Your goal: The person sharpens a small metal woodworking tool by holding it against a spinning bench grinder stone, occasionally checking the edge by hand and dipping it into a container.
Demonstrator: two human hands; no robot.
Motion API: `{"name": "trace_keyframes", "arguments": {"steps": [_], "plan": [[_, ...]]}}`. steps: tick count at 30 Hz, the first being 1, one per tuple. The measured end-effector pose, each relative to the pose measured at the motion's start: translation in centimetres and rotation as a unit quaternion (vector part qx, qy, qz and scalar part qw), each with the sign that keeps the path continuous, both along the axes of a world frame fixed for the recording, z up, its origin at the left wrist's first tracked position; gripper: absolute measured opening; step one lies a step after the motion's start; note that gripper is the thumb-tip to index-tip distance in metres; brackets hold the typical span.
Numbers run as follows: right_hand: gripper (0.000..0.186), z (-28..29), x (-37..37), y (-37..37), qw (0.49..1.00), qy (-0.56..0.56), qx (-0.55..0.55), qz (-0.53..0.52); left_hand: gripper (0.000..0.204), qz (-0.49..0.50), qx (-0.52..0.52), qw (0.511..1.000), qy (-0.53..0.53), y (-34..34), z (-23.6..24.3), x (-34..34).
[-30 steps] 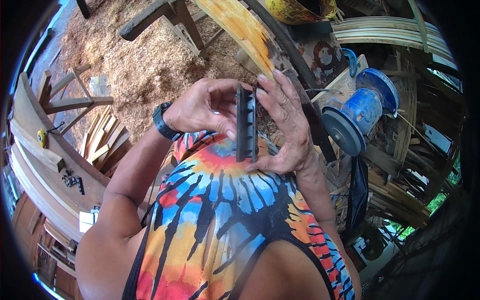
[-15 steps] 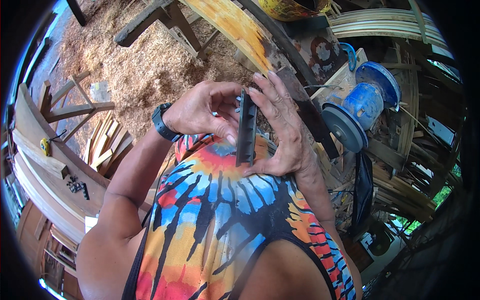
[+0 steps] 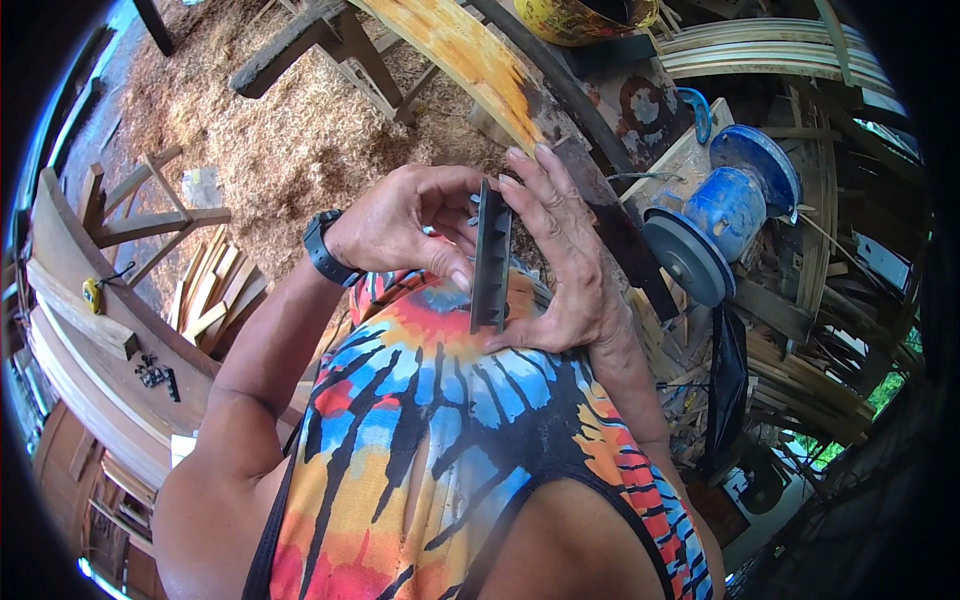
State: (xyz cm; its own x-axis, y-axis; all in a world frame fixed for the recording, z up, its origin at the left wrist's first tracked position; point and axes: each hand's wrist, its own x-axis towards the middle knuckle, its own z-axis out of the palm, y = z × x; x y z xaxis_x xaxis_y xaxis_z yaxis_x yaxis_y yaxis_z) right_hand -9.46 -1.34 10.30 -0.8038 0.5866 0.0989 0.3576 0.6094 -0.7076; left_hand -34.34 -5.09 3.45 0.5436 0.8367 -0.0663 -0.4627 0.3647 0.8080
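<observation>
Between my hands, in front of my tie-dyed top, stands a long narrow dark metal piece (image 3: 491, 265) with a row of notches along it, slightly tilted. My left hand (image 3: 410, 225), a black watch on its wrist, has its fingers curled at the upper part of the piece, its thumb beside the left side; some fingertips are hidden behind it. My right hand (image 3: 558, 255) grips the piece from the right, long fingers at the top end and thumb at the bottom end.
Wood shavings (image 3: 230, 110) cover the floor ahead. A blue bench grinder (image 3: 725, 215) is at right, below a yellow bucket (image 3: 585, 20) and beside stacked boards (image 3: 770, 50). At left, curved timber (image 3: 150, 330) carries a tape measure (image 3: 92, 295) and small black parts (image 3: 160, 375), near loose offcuts (image 3: 215, 290).
Over the last second the metal piece has dropped slightly and tilted a little, my right hand shifting with it and down a little. Little differs in the last half second.
</observation>
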Motion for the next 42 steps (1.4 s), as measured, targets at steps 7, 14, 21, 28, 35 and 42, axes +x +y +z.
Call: {"name": "trace_keyframes", "arguments": {"steps": [7, 14, 21, 28, 35, 42], "plan": [[0.131, 0.0, 0.0, 0.2, 1.0, -0.008, -0.01, -0.002, 0.1, -0.03, -0.047, 0.998, 0.037, 0.1, -0.4, -0.3], [0.117, -0.5, 0.3, 0.3, 0.998, 0.05, 0.001, -0.022, 0.103, -0.006, -0.077, 0.997, 0.001, 0.2, -1.1, 0.2], [0.068, -0.3, 0.6, -0.1, 0.996, 0.085, 0.039, -0.011, 0.082, -0.001, -0.058, 0.995, -0.084, 0.7, -2.2, 0.9], [0.064, -0.5, 0.7, -0.4, 0.994, 0.099, 0.049, -0.023, 0.081, -0.005, -0.066, 0.991, -0.113, 0.8, -3.3, 1.6], [0.064, -0.7, 0.8, -0.3, 0.993, 0.097, 0.06, -0.031, 0.083, -0.001, -0.082, 0.989, -0.122, 1.0, -2.8, 1.8], [0.064, -0.8, 0.7, -0.4, 0.991, 0.106, 0.068, -0.044, 0.085, -0.009, -0.087, 0.989, -0.123, 1.0, -3.1, 2.2]]}}
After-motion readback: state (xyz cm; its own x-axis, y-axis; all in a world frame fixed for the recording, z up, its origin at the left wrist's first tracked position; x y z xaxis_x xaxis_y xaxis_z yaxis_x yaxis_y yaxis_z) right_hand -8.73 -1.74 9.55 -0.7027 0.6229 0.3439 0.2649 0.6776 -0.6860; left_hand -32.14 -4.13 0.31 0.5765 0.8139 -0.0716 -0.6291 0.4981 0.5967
